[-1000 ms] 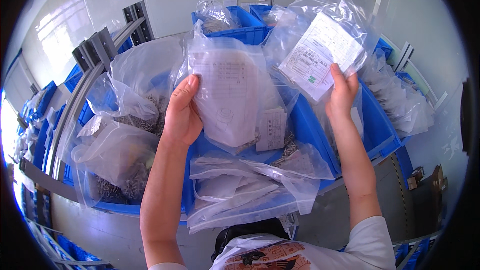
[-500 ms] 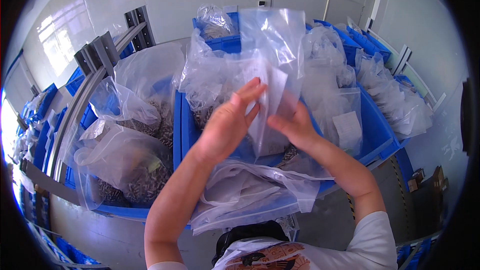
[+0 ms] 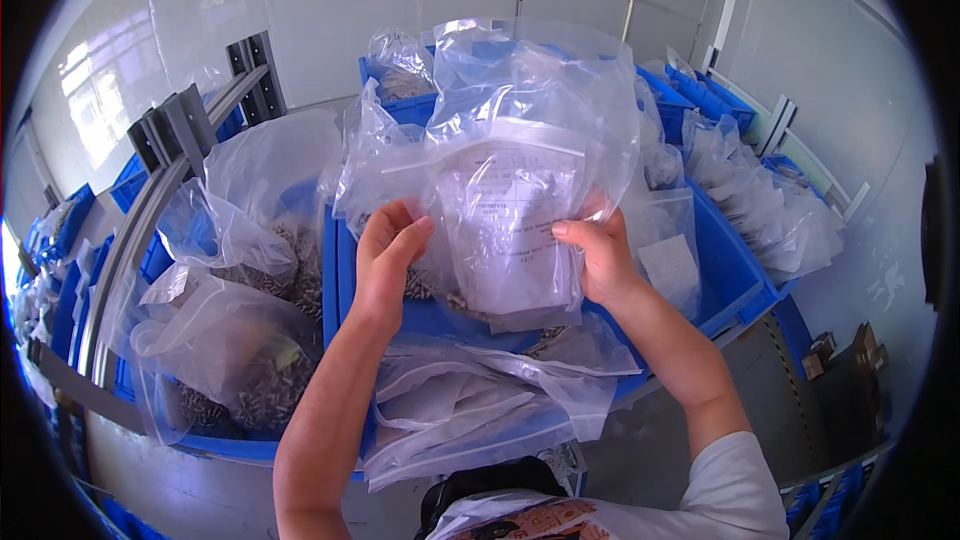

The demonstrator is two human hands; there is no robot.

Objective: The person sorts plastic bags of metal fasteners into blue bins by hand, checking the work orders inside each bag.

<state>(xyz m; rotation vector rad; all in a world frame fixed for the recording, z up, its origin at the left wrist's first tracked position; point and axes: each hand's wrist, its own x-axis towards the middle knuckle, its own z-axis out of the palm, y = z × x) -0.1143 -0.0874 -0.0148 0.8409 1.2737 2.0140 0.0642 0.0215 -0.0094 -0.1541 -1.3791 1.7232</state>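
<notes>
Both hands hold up one clear plastic bag (image 3: 520, 210) over the middle blue bin (image 3: 735, 270). The left hand (image 3: 388, 258) grips the bag's left edge, fingers curled around it with the fingertips at about one o'clock from the palm. The right hand (image 3: 600, 258) pinches the bag's right edge, thumb in front and pointing toward nine o'clock, the other fingers behind the plastic. Inside the bag a white paper sheet (image 3: 510, 185) with faint print shows through the film; the bag's open top stands up toward twelve o'clock, puffed and wrinkled.

The middle blue bin lies under the hands and holds more clear bags; one at about three o'clock from the right hand carries a small white label (image 3: 668, 265). At six o'clock from the hands, flat empty-looking bags (image 3: 480, 405) spill over the bin's near rim.

At nine o'clock from the left hand sits a second blue bin (image 3: 215, 445), lined with large bags (image 3: 235, 340) that hold small dark grey parts. At twelve o'clock, behind the held bag, another bag of parts (image 3: 400, 65) stands in a farther bin. At two to three o'clock a row of filled bags (image 3: 770, 210) rests in blue bins along the right wall.
</notes>
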